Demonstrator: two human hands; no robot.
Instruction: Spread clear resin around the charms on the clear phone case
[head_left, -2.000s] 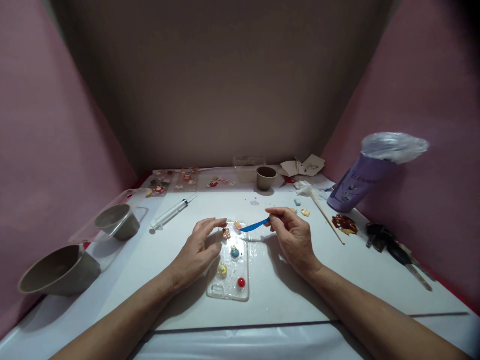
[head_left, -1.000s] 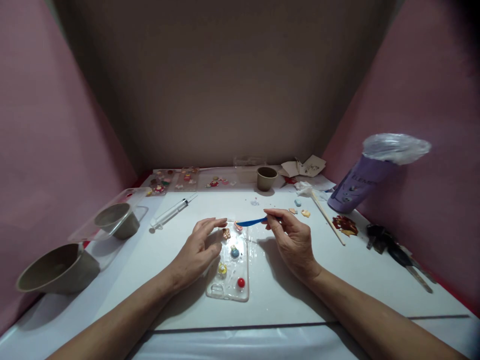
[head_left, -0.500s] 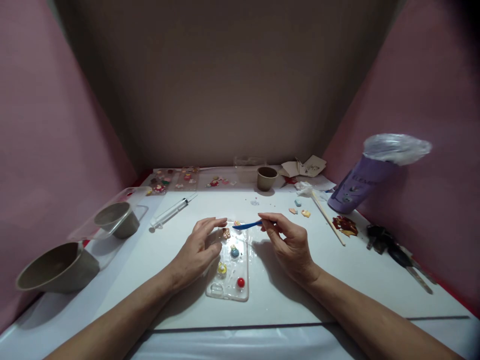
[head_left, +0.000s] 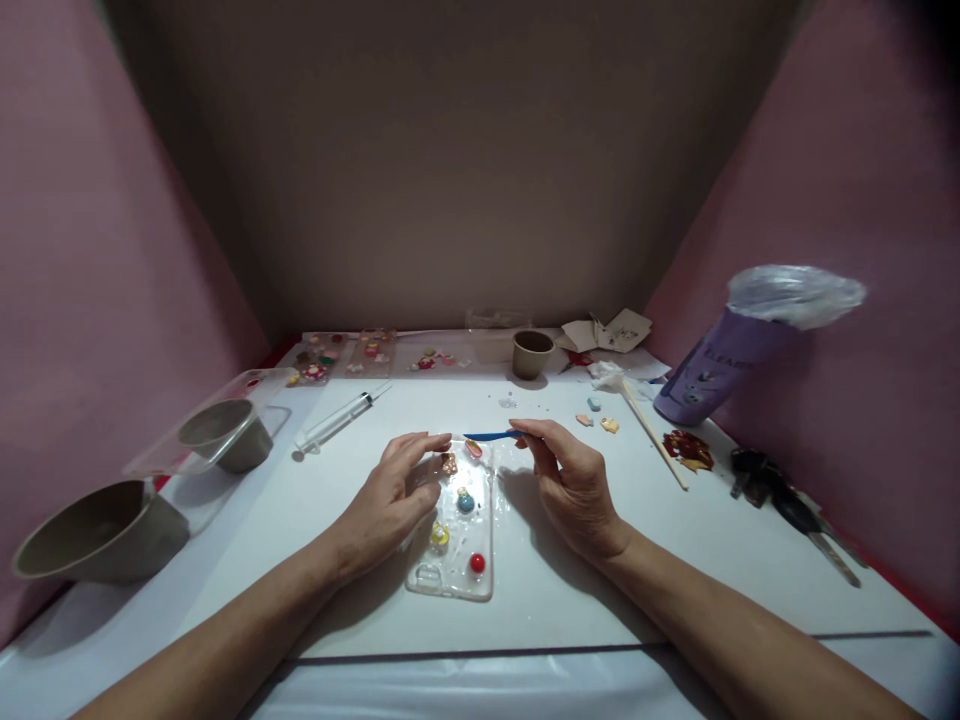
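Observation:
A clear phone case [head_left: 453, 585] lies on the white board between my hands, its surface wet and shiny. On it sit a red ball charm [head_left: 477, 563], a yellow charm [head_left: 439, 537], a blue charm [head_left: 465, 500], a brown charm [head_left: 448, 463] and a pink charm [head_left: 473, 449]. My left hand [head_left: 401, 490] rests at the case's left edge, fingers stretched out and holding nothing. In my right hand [head_left: 566, 470] a thin blue plastic stick [head_left: 489, 436] is pinched, its flat tip above the case's far end near the pink charm.
A syringe [head_left: 334, 425] lies at the left, beside grey-brown cups [head_left: 105, 535] and a clear tray [head_left: 281, 415]. Another cup [head_left: 532, 357] stands at the back. To the right are small charms [head_left: 609, 426], a wooden stick [head_left: 656, 440], a dark tool [head_left: 787, 505] and a purple tumbler [head_left: 712, 365].
The blue stick has risen slightly away from the case, showing more of the pink charm. My left hand has stayed nearly still; the whole view has shifted a little.

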